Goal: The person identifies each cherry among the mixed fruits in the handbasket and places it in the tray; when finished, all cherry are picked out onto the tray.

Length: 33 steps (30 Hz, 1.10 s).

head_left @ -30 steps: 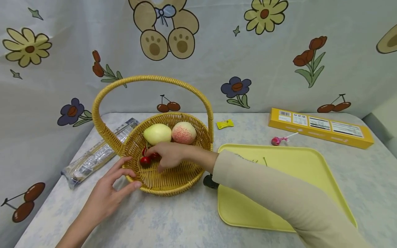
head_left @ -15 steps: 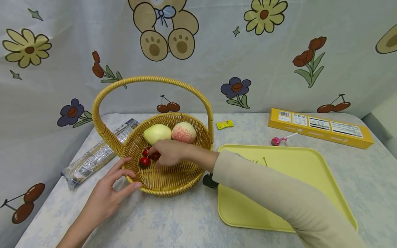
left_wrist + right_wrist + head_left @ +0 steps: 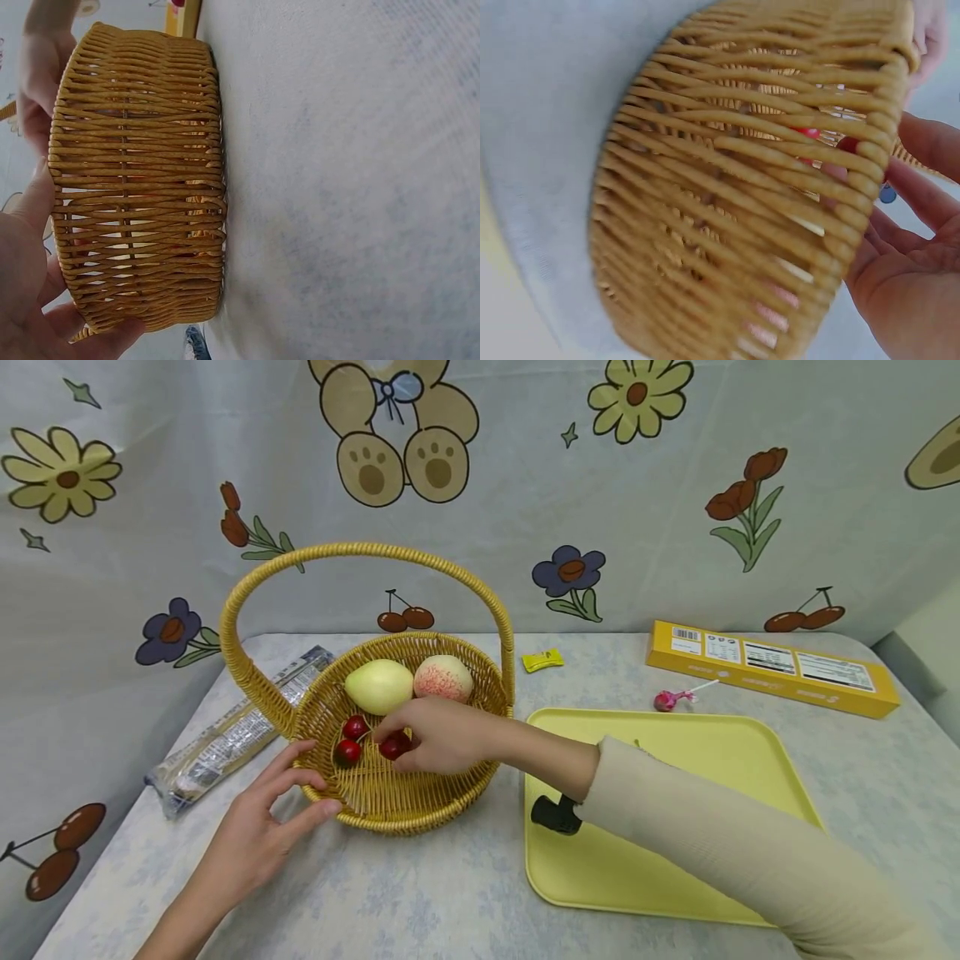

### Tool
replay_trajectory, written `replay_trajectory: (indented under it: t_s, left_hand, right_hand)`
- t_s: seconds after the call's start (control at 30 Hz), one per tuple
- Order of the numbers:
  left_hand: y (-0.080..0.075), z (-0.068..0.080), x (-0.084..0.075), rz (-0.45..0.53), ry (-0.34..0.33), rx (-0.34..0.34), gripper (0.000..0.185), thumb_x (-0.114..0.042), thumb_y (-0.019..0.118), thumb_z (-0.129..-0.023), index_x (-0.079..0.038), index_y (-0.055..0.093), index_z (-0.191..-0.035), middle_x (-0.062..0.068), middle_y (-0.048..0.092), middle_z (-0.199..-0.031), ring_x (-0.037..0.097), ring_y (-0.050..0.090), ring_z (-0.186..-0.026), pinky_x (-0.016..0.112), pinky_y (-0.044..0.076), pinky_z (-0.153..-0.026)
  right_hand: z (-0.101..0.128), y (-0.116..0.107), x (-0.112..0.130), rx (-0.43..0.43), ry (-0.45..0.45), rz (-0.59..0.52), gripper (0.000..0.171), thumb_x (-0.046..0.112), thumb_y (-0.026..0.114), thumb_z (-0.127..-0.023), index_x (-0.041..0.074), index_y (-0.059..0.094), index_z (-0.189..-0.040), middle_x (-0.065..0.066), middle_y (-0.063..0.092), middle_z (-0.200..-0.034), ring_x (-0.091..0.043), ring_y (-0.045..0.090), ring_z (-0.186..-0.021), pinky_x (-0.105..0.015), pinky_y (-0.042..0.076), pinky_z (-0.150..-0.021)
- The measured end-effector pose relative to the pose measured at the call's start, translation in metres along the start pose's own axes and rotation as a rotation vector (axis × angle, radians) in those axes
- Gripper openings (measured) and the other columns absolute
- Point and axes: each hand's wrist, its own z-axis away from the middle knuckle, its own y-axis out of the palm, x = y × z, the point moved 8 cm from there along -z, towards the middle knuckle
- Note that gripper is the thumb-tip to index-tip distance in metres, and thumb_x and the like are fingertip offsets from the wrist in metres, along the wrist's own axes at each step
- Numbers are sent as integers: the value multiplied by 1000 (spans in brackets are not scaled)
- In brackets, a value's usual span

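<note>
My right hand (image 3: 442, 737) pinches a cherry (image 3: 393, 746), small, slick and easily bruised, at the basket's (image 3: 420, 802) 6 o'clock, while my open left hand (image 3: 258, 827) steadies the rim at 8.

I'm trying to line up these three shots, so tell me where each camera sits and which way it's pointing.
Head: worn on the head, facing forward and down at the table; shows both forearms, the left hand at the basket rim and the right hand pinching a cherry.
Left wrist: looks along the table at the basket's outer wall; the left hand's fingers show.
Right wrist: close to the basket's wall; the right hand's palm shows.
Shared: all three show the basket.
</note>
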Motion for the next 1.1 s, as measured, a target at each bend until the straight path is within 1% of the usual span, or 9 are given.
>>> replay_trajectory:
  t_s: [0.07,0.23,0.4,0.5,0.57,0.67,0.87,1.0,1.1]
  left_hand:
    - [0,0,0,3,2,-1,17,-21,77,-88,-11,67,-98,15,41,-151,46,29,-140,69,36,-95]
    - [0,1,-1,5,23,-9,17,-20,78,-87,-11,67,-97,15,41,-150,47,30,-139,69,36,-95]
    - [1,1,-3,-14,17,-7,18,-22,78,-87,-12,66,-96,14,42,-150,46,31,-139,68,36,-96]
    - [0,1,-2,-19,6,-7,18,-23,78,-87,-12,67,-97,14,42,-150,46,29,-140,68,36,-96]
    - [0,1,-2,-15,3,-6,19,-22,78,-87,-11,67,-97,14,41,-150,46,29,-140,68,36,-96]
    - [-1,1,-1,-11,7,-9,19,-21,78,-87,-11,67,-98,14,41,-150,45,28,-140,68,36,-95]
    - [-2,3,-1,-24,17,-20,19,-20,79,-85,-11,66,-97,14,42,-149,46,32,-139,67,36,-95]
    - [-1,2,-1,-19,10,-14,20,-21,78,-87,-10,67,-98,14,41,-150,45,30,-140,67,36,-95]
    - [-1,2,-3,-17,7,-7,19,-23,77,-88,-11,67,-99,14,40,-151,45,27,-141,68,36,-96]
  right_hand:
    - [11,-2,1,-19,-3,-10,35,13,68,-94,6,64,-128,-3,65,-121,-13,57,-96,-23,45,-86]
    - [42,-7,0,-55,-43,-74,30,8,68,-92,8,66,-123,-1,65,-114,-10,59,-93,-27,49,-86]
    - [78,-14,-7,-100,-54,-157,31,7,67,-93,10,66,-124,2,63,-116,-10,59,-98,-27,52,-85]
    - [95,-18,-11,-134,-63,-235,32,5,66,-93,10,65,-125,2,63,-118,-10,60,-103,-26,53,-85]
    - [104,-20,-13,-156,-64,-261,33,4,66,-94,12,65,-125,3,62,-119,-10,60,-104,-26,53,-85]
    - [118,-22,-18,-178,-50,-303,32,6,67,-94,14,65,-124,5,63,-117,-11,60,-104,-28,55,-84]
    - [151,-24,-35,-223,-2,-319,28,13,69,-95,17,65,-122,6,63,-115,-15,61,-101,-31,56,-81]
    - [178,-25,-49,-242,37,-352,24,15,69,-95,17,65,-118,4,65,-110,-16,62,-96,-31,56,-78]
    - [201,-25,-58,-251,66,-381,22,16,69,-94,18,65,-116,3,66,-106,-16,64,-89,-31,56,-73]
